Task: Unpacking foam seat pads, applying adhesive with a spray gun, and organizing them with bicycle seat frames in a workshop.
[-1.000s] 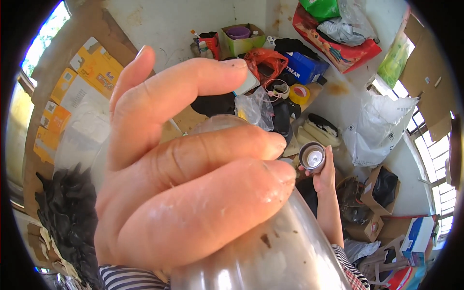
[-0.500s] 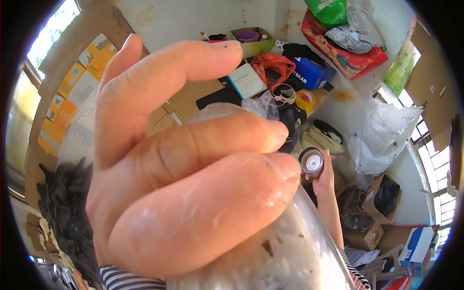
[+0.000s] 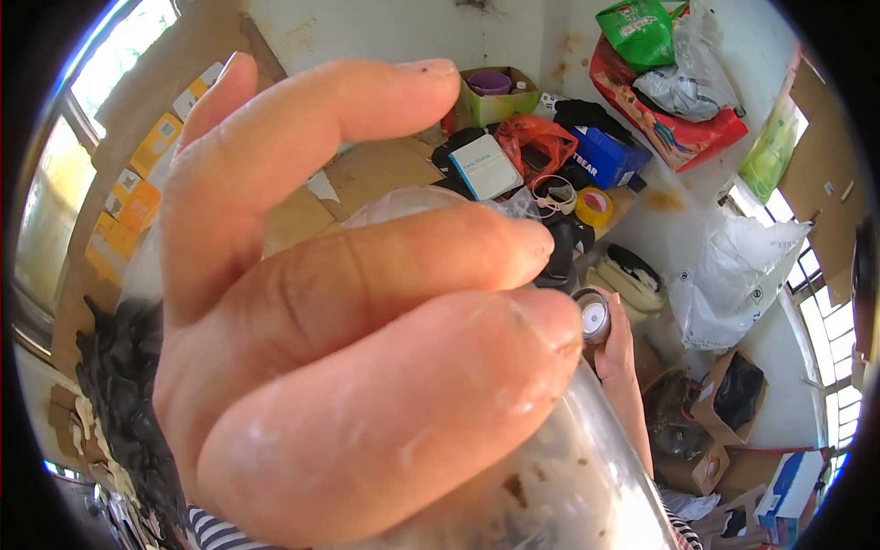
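Observation:
My left hand (image 3: 357, 302) fills the middle of the head view, very near the camera. Its fingers curl over a clear, shiny, rounded container (image 3: 550, 486) with brown specks on its wall. Two fingers press on the container while the one farther up bends free of it. Much of the container is hidden behind the hand, so its exact kind does not show. Beyond and to the right, my right hand (image 3: 620, 350) grips a small round metallic cap or cup (image 3: 594, 321), its hollow side with a pale disc facing the camera.
Behind lie a white-and-blue box (image 3: 486, 167), a red plastic bag (image 3: 536, 147), a blue box (image 3: 600, 156) and yellow tape (image 3: 594, 208). A white bag (image 3: 738, 280) hangs at right above cardboard boxes (image 3: 731, 399). Dark glove-like items (image 3: 128, 394) pile at left.
The view has shifted slightly, so the background sits farther right and lower. Both hands keep their holds; the metallic cap is now partly behind the left fingertips.

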The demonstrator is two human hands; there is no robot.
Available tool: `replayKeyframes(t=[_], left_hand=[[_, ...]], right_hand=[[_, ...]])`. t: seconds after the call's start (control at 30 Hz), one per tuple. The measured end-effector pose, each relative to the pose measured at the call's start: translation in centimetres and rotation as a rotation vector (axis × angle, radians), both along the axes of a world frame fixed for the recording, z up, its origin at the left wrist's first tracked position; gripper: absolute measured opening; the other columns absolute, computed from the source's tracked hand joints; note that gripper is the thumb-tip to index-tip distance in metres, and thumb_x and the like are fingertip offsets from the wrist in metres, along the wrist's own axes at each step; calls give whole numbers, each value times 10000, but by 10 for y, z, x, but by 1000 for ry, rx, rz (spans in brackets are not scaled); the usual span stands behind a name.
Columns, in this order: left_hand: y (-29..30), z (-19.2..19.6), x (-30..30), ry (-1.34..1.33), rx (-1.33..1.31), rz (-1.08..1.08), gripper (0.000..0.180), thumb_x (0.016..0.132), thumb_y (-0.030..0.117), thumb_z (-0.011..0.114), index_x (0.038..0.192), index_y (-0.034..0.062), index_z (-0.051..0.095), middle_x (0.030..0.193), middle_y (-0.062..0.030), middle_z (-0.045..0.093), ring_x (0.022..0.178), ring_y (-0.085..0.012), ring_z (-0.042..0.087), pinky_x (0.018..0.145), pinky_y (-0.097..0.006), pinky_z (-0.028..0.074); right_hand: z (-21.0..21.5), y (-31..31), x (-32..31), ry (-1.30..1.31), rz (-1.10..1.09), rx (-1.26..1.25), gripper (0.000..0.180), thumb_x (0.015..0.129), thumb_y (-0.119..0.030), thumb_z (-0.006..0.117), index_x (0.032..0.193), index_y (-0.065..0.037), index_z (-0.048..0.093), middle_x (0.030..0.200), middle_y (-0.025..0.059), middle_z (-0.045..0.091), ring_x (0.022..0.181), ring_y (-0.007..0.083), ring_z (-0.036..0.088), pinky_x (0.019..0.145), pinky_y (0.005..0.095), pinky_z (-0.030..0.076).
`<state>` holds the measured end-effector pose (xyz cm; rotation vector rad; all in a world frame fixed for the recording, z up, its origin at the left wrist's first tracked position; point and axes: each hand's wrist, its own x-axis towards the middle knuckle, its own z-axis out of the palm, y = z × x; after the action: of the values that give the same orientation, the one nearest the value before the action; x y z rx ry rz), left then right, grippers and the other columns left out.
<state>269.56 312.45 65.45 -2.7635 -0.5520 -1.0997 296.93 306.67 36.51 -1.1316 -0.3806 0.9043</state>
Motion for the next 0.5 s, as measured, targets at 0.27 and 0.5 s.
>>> replayKeyframes(t=[0.27, 0.5], left_hand=[[-1, 4, -16, 66, 237, -50, 220, 855, 227, 528, 1003, 119, 406, 920, -127, 649, 1096, -402, 523, 1031, -634, 216], [-11, -1, -12, -50, 155, 47, 213, 862, 230, 520, 999, 118, 402, 924, -127, 649, 1096, -403, 522, 1031, -632, 220]], right_hand=[[3, 15, -10, -53, 124, 56, 401, 934, -387, 479, 1180, -74, 527, 836, -3, 582, 674, 70, 579, 455, 216, 430], [9, 20, -14, -67, 184, 73, 366, 933, -353, 497, 1188, -93, 527, 835, -8, 575, 666, 70, 577, 462, 214, 430]])
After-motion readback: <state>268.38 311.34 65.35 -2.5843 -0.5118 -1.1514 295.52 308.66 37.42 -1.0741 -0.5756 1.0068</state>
